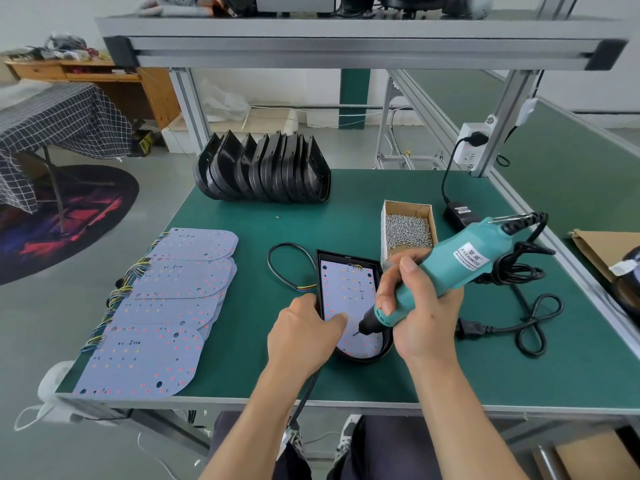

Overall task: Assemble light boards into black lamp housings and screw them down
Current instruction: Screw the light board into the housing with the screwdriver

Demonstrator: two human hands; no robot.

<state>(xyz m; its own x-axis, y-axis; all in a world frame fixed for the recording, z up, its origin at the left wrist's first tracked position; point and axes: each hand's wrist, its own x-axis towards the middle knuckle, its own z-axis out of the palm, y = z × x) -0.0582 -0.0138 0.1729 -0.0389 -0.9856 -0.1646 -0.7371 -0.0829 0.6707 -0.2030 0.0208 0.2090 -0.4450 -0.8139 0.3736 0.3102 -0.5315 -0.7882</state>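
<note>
- Near the front edge of the green tabletop point(450, 358) I see one black lamp housing point(349, 258) lying flat, with a light board point(346, 289) sitting inside it.
- My left hand point(304, 336) rests on the housing's left side. Its fingers are curled over the rim and the thumb presses down on the board.
- My right hand point(420, 313) grips a teal electric screwdriver point(446, 268). The fingers are wrapped tight around its handle.
- I see the screwdriver tilted, with its tip down on the board near the rounded end. I think there is a small screw point(354, 335) under the tip, but it is too tiny to be sure.
- By the left edge I see a stack of loose light boards point(162, 306), spread out like cards, with colored wires on their left side.
- At the back edge stands a row of empty black housings point(263, 168), leaning on each other.
- Just beside the housing, on its right, is a cardboard box of screws point(408, 226).
- A black cord point(519, 323) curls along the right side of the tabletop.
</note>
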